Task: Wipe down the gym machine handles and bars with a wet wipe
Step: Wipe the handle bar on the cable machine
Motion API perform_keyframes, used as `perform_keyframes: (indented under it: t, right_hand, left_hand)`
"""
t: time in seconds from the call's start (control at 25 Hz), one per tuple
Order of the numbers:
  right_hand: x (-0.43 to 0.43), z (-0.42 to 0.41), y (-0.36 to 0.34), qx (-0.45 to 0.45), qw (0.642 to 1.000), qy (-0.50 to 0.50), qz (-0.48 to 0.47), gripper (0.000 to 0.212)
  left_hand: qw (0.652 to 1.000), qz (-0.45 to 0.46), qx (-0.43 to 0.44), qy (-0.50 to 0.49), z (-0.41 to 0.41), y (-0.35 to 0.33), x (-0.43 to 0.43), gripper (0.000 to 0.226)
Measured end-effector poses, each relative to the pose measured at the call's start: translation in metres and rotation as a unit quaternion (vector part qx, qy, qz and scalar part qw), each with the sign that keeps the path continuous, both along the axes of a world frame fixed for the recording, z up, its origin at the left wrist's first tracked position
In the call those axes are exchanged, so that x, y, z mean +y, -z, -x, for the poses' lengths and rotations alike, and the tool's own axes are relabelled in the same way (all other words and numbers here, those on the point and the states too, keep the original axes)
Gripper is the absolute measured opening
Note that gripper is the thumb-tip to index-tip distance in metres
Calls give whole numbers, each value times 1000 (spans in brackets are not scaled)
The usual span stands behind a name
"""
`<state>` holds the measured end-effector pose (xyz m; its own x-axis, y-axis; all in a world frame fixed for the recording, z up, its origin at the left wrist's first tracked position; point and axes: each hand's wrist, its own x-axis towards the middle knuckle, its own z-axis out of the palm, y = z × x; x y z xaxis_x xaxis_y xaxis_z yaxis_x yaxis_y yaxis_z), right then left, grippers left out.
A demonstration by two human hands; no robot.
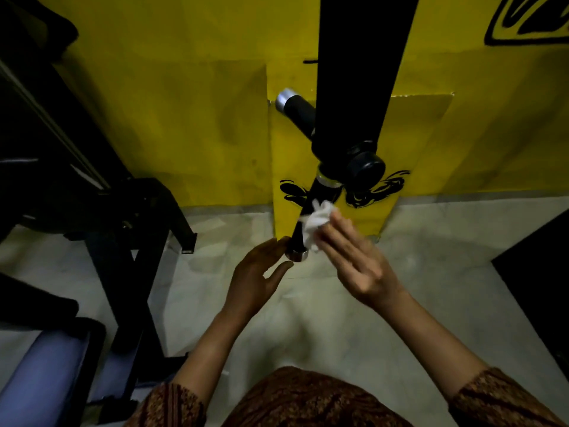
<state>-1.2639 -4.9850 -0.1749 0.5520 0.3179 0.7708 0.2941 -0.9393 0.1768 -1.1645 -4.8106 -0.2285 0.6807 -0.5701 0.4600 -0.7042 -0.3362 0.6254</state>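
The right hand (354, 260) is pressing a crumpled white wipe (318, 218) against the side of the lower handle (299, 231), with its fingers lying straight and flat, not curling round anything. The wipe is sitting partway down the handle's black grip, between the fingertips and the grip, above the shiny metal cap (296, 255) at the handle's near end. The left hand (255, 275) is hovering just beside that cap, loose and empty, fingers relaxed; one fingertip seems to be brushing the grip, though the dim light is making that hard to tell.

The handle is hanging down from a broad black post (363, 72), which is running up out of view. A round black knob (366, 166) is sticking out near the post's lower end, and an upper handle (297, 110) with a silver tip is pointing out to the left. Behind it all, a yellow wall (154, 103) with black markings is meeting a pale floor (431, 272). Off to the left, a black frame (123, 260) is standing beside a blue pad (46, 374).
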Motion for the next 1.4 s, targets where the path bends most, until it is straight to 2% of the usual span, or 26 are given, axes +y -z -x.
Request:
perform_keyframes:
  t: [0.12,0.24,0.44,0.6,0.68,0.8,0.88,0.96,1.04,1.16,1.28,1.4]
  right_hand:
    - [8,-21,-16,-13,997,67,-35,29]
    - [16,-22,1,5,994,105,-41,28]
    - [53,11,55,108,986,121,-37,28]
    - [56,-6,8,1,976,186,-115,27]
    - [54,-28,-17,-29,965,227,-128,28]
    - [59,-41,-4,-22,961,257,-97,27]
    - [69,-29,26,12,970,236,-64,26]
    - [81,-13,53,56,974,211,-66,24]
    - [93,-5,59,51,968,225,-96,27]
    - [86,-20,26,-22,952,267,-151,44]
    - [73,-39,-2,-64,941,286,-172,37]
    - [82,-38,28,-52,936,297,-184,31]
  left_hand:
    - [999,-3,-25,24,-9,4,2,44]
    - [998,-2,-48,51,-15,4,3,41]
    - [991,2,-62,119,-31,5,10,41]
    - [987,16,-22,159,-39,2,13,42]
    - [983,54,-39,170,-51,-6,8,40]
    - [972,110,-123,166,-77,-37,-10,39]
    - [965,134,-165,152,-91,-68,-25,41]
    - [956,141,-184,178,-98,-97,-41,46]
    - [945,129,-198,225,-99,-117,-58,53]
    - [939,109,-182,270,-95,-129,-77,62]
    - [935,134,-136,298,-94,-125,-82,61]
    - [930,156,-116,311,-98,-125,-82,59]
